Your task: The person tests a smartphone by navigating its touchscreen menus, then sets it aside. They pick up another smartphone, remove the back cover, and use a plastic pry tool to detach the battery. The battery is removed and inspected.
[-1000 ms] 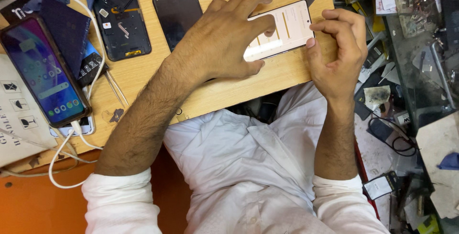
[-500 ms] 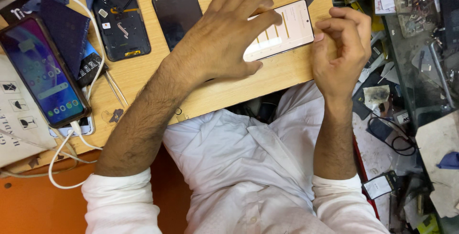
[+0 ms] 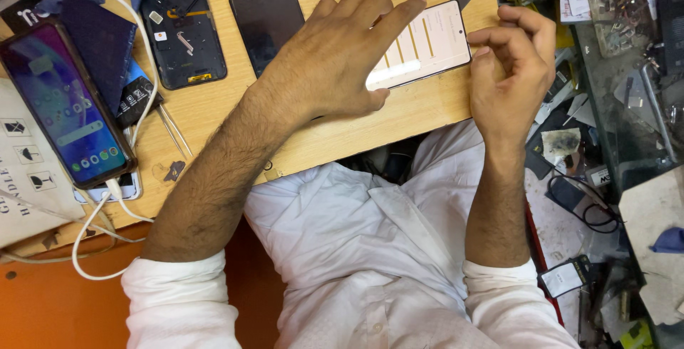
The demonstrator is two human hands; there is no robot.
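Several phones lie across your wooden board [image 3: 214, 117]. Far left, a lit phone [image 3: 64, 103] with a colourful screen sits tilted, a white cable [image 3: 96, 210] plugged into its lower end. Just right of it lies an opened phone back [image 3: 184, 32] showing its dark innards, then a dark-screened phone [image 3: 265, 15] face up. Your left hand [image 3: 335, 60] comes next, fingers spread and laid flat over the white-screened phone [image 3: 427, 42], thumb resting on the board near its lower edge; the hand presses rather than grips, and it covers the phone's left half. That phone lies slanted near the board's right edge, its screen lit. Your right hand [image 3: 513, 71] hovers just beside its right end, fingers loosely curled and apart, holding nothing. Further right, cluttered parts [image 3: 620, 106] crowd the bench.
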